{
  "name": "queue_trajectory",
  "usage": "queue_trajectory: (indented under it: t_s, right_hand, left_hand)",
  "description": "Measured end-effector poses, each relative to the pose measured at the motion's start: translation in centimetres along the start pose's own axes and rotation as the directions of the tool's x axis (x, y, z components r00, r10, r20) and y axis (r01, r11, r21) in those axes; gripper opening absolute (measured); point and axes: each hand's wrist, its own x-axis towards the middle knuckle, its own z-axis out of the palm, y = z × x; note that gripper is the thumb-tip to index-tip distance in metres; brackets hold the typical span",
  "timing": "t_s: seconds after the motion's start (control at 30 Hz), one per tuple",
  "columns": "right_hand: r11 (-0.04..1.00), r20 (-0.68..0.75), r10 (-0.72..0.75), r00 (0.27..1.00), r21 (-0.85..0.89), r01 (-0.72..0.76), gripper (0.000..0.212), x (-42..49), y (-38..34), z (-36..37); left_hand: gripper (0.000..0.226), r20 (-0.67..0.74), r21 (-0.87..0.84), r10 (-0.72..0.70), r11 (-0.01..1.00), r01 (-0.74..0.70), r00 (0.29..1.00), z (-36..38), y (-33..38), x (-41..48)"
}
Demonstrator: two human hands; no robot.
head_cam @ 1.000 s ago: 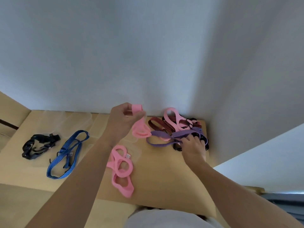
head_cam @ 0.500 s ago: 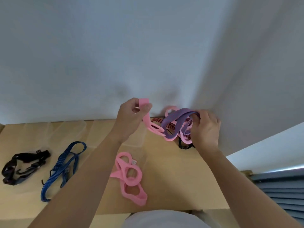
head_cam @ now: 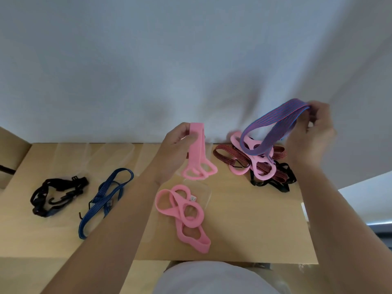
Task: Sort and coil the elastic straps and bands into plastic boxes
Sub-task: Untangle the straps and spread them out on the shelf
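While the left hand (head_cam: 177, 145) kept a closed grip on a folded pink band (head_cam: 197, 151), pinching its upper end between thumb and fingers, the band hung nearly upright above the desk (head_cam: 244, 219). Its long axis ran top to bottom and its looped end pointed down. Just below it, slightly nearer the person, a second pink band (head_cam: 182, 213) lay flat with its long axis running from far left to near right. It seemed to lie in a clear plastic box (head_cam: 209, 195), whose walls showed only faintly. That likely made the drop short and almost straight down, with the left hand much the nearer.

The right hand (head_cam: 314, 134) gripped the raised bend of a purple striped strap (head_cam: 273, 132). The strap arched down and to the left into the tangled pile (head_cam: 275, 177) at the desk's far right. Its lower bend sat among pink loops, and whether it was snagged could not be told. Freeing it would probably mean pulling up and to the right, along the strap's length.

A blue strap (head_cam: 106, 198) and a black strap (head_cam: 57, 194) lay well apart on the left.
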Motion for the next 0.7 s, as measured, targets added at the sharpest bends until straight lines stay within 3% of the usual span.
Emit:
queue_trajectory:
  t_s: [0.2, 0.33, 0.5, 0.7]
  right_hand:
    - [0.997, -0.054, -0.037, 0.998, 0.064, 0.04, 0.024, 1.5, -1.5, 0.0]
    - [0.992, -0.057, -0.082, 0.995, 0.089, 0.087, 0.015, 2.2, -2.8, -0.8]
    - [0.985, -0.068, -0.127, 0.99, 0.11, 0.134, 0.019, 3.0, -4.6, -1.5]
    - [0.966, -0.078, -0.181, 0.98, 0.175, 0.192, 0.022, 4.2, -6.3, -2.4]
  left_hand:
    - [0.019, 0.103, 0.084, 0.005, 0.996, -0.013, 0.995, -1.4, -0.2, -2.2]
    - [0.017, 0.116, 0.152, -0.035, 0.988, 0.017, 0.993, -1.2, -0.9, -3.2]
    - [0.024, -0.025, 0.243, -0.087, 0.966, 0.091, 0.996, -0.5, -2.7, -3.6]
    - [0.025, -0.122, 0.272, -0.296, 0.908, 0.319, 0.947, 0.6, -7.4, -3.5]
